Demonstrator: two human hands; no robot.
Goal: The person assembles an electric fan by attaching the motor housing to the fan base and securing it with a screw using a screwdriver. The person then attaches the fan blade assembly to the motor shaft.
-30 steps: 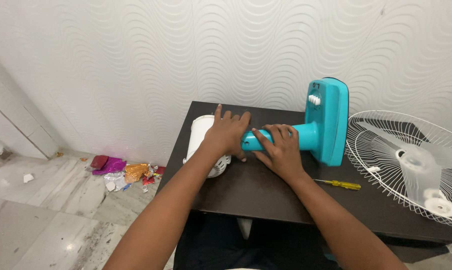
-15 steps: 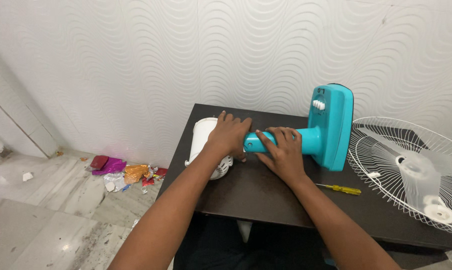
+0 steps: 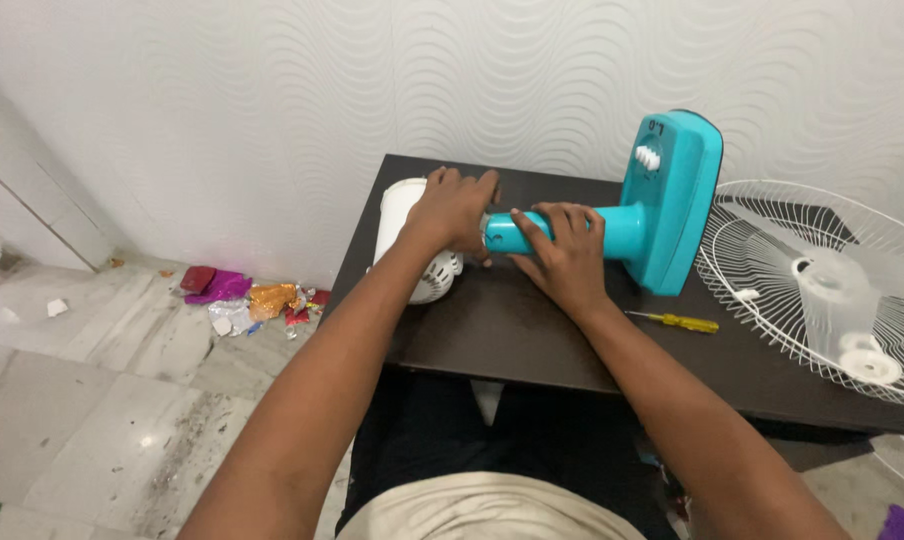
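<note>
A turquoise fan stand lies on its side on the dark table, its neck pointing left. My right hand wraps around the turquoise neck. My left hand rests on top of the white motor housing at the neck's left end, near the table's left edge. The joint between neck and housing is hidden under my hands.
A yellow-handled screwdriver lies just right of my right forearm. A white wire fan guard with a clear blade hub fills the table's right side. Colourful wrappers litter the marble floor on the left. A patterned wall stands close behind.
My view has shifted slightly. Both hands stay on the fan, with the left hand settled further over the white housing.
</note>
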